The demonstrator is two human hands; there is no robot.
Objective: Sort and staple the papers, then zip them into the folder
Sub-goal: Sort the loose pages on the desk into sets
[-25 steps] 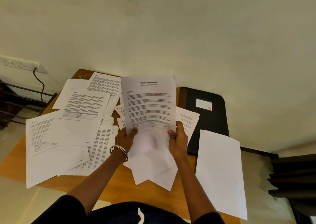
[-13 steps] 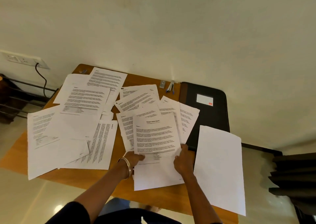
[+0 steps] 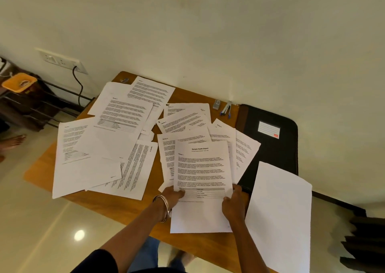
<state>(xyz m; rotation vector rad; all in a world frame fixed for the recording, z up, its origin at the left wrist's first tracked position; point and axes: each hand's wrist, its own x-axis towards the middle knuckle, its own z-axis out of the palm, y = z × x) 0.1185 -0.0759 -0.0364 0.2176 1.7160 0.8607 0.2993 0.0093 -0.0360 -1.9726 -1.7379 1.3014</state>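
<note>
A printed sheet titled "Sample Health Report" (image 3: pixel 201 174) lies flat on top of several loose printed pages (image 3: pixel 183 122) at the table's front. My left hand (image 3: pixel 171 195) pinches its left edge, thumb on top. My right hand (image 3: pixel 233 205) holds its right edge. More printed pages (image 3: pixel 116 126) are spread across the left half of the wooden table (image 3: pixel 188 96). A black zip folder (image 3: pixel 270 151) lies closed at the right. A silver stapler (image 3: pixel 226 108) and a small silver box (image 3: pixel 217 104) sit by the wall.
A blank white sheet (image 3: pixel 279 210) covers the folder's near corner and overhangs the table's front edge. A wall socket with a black cable (image 3: pixel 62 61) and a dark rack (image 3: pixel 25 104) are at the left. Dark furniture (image 3: pixel 366 241) stands at the right.
The titled sheet, held up in both hands a second ago, has come down flat onto the pile near the front edge. The stapler and box behind it are now uncovered.
</note>
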